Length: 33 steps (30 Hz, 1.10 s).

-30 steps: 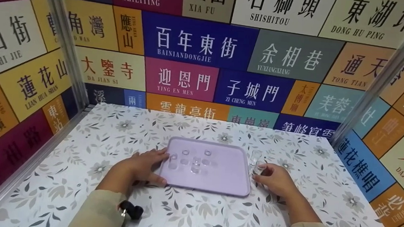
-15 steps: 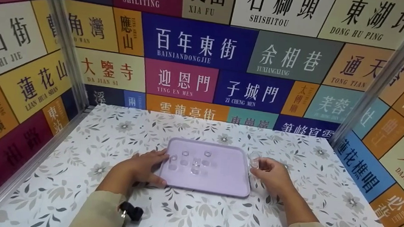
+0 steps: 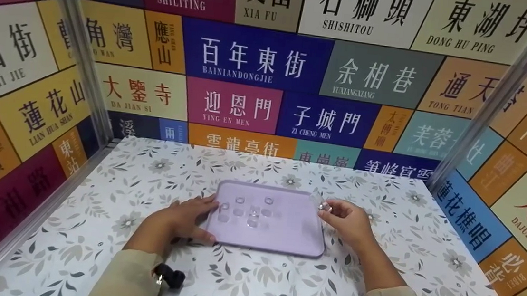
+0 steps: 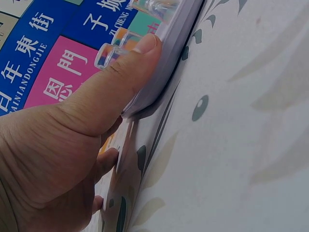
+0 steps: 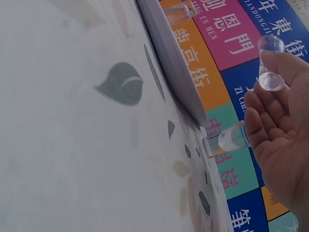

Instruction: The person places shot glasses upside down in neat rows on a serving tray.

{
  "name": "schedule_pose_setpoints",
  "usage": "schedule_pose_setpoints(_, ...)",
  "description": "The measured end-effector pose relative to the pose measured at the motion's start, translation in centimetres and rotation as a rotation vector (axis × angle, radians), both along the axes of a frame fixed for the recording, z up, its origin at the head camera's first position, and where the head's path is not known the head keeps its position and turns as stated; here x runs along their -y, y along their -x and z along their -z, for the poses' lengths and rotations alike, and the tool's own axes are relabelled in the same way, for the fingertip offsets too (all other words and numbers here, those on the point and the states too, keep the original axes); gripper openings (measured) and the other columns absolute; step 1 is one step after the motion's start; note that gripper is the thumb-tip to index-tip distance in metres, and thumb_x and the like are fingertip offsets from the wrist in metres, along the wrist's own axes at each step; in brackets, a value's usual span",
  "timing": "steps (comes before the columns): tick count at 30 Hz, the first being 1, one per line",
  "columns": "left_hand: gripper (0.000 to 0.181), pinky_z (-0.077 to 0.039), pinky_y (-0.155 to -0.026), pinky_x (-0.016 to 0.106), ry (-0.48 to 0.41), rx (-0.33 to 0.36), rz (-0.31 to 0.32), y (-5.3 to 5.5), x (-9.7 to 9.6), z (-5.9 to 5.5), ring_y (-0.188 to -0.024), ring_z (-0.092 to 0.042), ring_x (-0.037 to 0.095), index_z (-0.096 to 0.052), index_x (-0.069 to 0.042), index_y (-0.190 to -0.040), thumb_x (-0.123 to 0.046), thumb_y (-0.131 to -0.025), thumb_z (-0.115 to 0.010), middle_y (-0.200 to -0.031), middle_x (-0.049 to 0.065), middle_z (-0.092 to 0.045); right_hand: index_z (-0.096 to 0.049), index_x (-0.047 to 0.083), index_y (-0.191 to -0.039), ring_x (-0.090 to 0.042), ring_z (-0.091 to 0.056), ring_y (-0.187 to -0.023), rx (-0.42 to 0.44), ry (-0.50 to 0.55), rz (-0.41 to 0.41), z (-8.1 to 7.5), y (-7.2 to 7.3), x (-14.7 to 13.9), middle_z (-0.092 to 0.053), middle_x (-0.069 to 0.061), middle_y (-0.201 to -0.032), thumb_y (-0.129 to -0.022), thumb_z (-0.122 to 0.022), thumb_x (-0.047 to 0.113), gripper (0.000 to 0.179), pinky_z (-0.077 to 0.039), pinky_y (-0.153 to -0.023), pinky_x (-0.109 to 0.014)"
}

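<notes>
My right hand (image 3: 350, 224) pinches a small clear shot glass (image 5: 271, 63) between thumb and fingers. In the head view this glass (image 3: 320, 202) is lifted at the tray's right rim, near the far corner. A second clear glass (image 5: 227, 139) stands beside the tray in the right wrist view; the hand seems to hide it from the head camera. My left hand (image 3: 190, 217) rests along the left edge of the lilac tray (image 3: 284, 238), its thumb (image 4: 130, 67) pressing the near corner. Several clear glasses, one of them a glass (image 3: 253, 217) near the middle, stand on the tray's left half.
The tray lies on a table (image 3: 251, 285) covered in white leaf-patterned cloth. Colourful sign-printed panels (image 3: 257, 57) rise behind and on both sides, with clear corner posts (image 3: 492, 101) between them. Black wrist cameras (image 3: 170, 276) sit on both sleeves.
My right hand has lifted the glass and moved it left and away from me, from beside the tray to its right rim. My left hand stays at the tray's left edge.
</notes>
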<state>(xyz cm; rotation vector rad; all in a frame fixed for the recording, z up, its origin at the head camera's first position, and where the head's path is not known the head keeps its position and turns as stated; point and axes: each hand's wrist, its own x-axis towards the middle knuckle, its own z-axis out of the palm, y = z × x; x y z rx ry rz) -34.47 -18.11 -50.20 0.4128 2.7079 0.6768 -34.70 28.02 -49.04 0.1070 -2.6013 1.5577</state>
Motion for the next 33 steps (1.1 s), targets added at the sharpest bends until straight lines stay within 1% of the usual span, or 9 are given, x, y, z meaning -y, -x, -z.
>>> schedule_pose_setpoints(3,0.115,0.002,-0.136,0.068,0.003,0.001,0.010,0.0,0.0,0.0,-0.170,-0.012,0.029,-0.032,-0.041,-0.168,-0.071,-0.072,-0.087,-0.180,-0.020,-0.015,-0.077,0.011,-0.125,-0.015,-0.068,-0.097,-0.015,0.047,-0.018,-0.1,0.1,0.7,-0.074,-0.001,-0.104,-0.088,-0.089,0.039,0.048,-0.059,-0.079,-0.019)
schedule_pose_setpoints(7,0.114,0.002,-0.136,0.068,0.003,0.011,0.013,-0.1,0.0,-0.2,-0.171,-0.010,0.029,-0.031,-0.042,-0.168,-0.071,-0.073,-0.087,-0.180,-0.020,-0.014,-0.078,0.012,-0.127,-0.015,-0.070,-0.100,-0.029,0.085,-0.022,-0.2,0.3,1.7,-0.076,-0.002,-0.109,-0.088,-0.090,0.039,0.049,-0.060,-0.081,-0.018)
schedule_pose_setpoints(13,0.115,0.003,-0.136,0.067,-0.002,0.019,0.008,-0.1,0.0,-0.3,-0.171,-0.009,0.028,-0.030,-0.043,-0.168,-0.072,-0.072,-0.088,-0.180,-0.021,-0.013,-0.077,0.013,-0.130,-0.015,-0.071,-0.103,-0.052,0.085,-0.015,-0.2,0.6,2.6,-0.078,-0.003,-0.113,-0.088,-0.088,0.047,0.056,-0.061,-0.083,-0.018)
schedule_pose_setpoints(16,0.116,0.002,-0.136,0.068,-0.002,0.016,0.009,-0.1,0.0,-0.2,-0.171,-0.009,0.028,-0.030,-0.043,-0.168,-0.072,-0.072,-0.087,-0.180,-0.020,-0.014,-0.076,0.014,-0.132,-0.015,-0.070,-0.105,-0.050,0.092,-0.003,-0.3,0.6,2.9,-0.077,-0.003,-0.115,-0.087,-0.088,0.048,0.058,-0.061,-0.084,-0.017)
schedule_pose_setpoints(20,0.115,0.002,-0.136,0.067,0.000,0.020,0.004,-0.2,0.0,-0.2,-0.171,-0.010,0.027,-0.031,-0.044,-0.168,-0.072,-0.071,-0.087,-0.180,-0.021,-0.014,-0.074,0.012,-0.133,-0.018,-0.068,-0.106,-0.032,0.099,0.006,-0.4,0.9,3.6,-0.075,-0.005,-0.117,-0.088,-0.089,0.041,0.056,-0.060,-0.083,-0.017)
schedule_pose_setpoints(22,0.115,0.002,-0.136,0.067,0.001,0.021,0.000,-0.2,0.1,-0.2,-0.171,-0.010,0.027,-0.031,-0.044,-0.168,-0.072,-0.071,-0.087,-0.180,-0.021,-0.014,-0.075,0.012,-0.132,-0.018,-0.067,-0.107,-0.026,0.104,0.010,-0.5,1.1,4.1,-0.075,-0.006,-0.118,-0.089,-0.089,0.036,0.051,-0.059,-0.083,-0.016)
schedule_pose_setpoints(28,0.114,0.004,-0.136,0.066,-0.008,0.026,-0.011,-0.2,0.1,-0.1,-0.171,-0.010,0.026,-0.031,-0.046,-0.167,-0.071,-0.071,-0.088,-0.179,-0.022,-0.014,-0.076,0.011,-0.131,-0.016,-0.067,-0.108,-0.021,0.163,-0.023,-0.8,1.4,6.1,-0.075,-0.007,-0.120,-0.089,-0.089,0.027,0.047,-0.059,-0.085,-0.016)
schedule_pose_setpoints(33,0.114,0.002,-0.136,0.068,-0.007,0.001,0.002,-0.3,0.1,-0.2,-0.171,-0.011,0.028,-0.032,-0.043,-0.167,-0.071,-0.072,-0.087,-0.180,-0.020,-0.015,-0.077,0.011,-0.129,-0.015,-0.065,-0.102,-0.051,0.198,-0.048,-1.0,1.6,7.5,-0.073,-0.007,-0.113,-0.090,-0.088,0.021,0.042,-0.058,-0.079,-0.017)
